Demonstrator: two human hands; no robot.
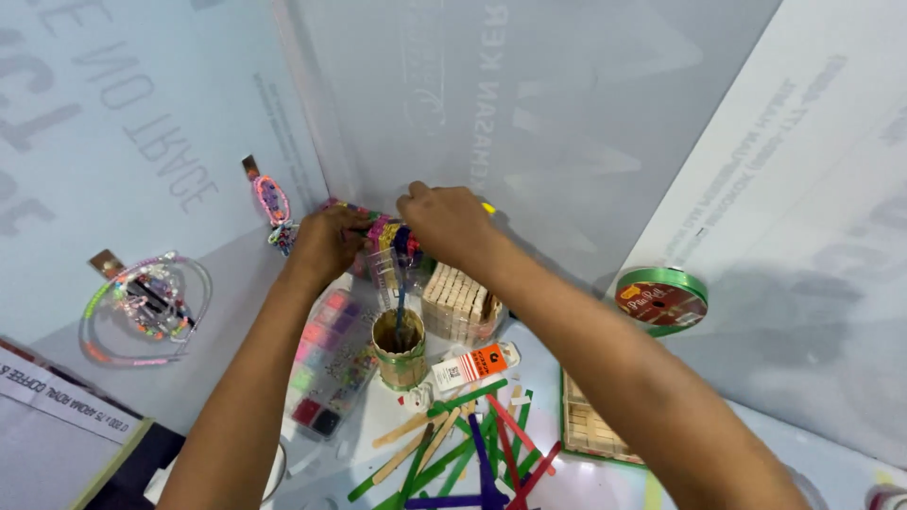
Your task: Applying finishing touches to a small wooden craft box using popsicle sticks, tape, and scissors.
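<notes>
- both hands work at the far corner of the surface (605, 477), on a multicoloured stick piece (385, 229) held between them.
- left hand (326, 243) fingers are closed on its left end; right hand (449, 224) fingers pinch down on its top, right of centre.
- this looks like a mid-assembly step; the next move calls for a steady grip over the stick-wrapped cup (400, 348) just below.
</notes>
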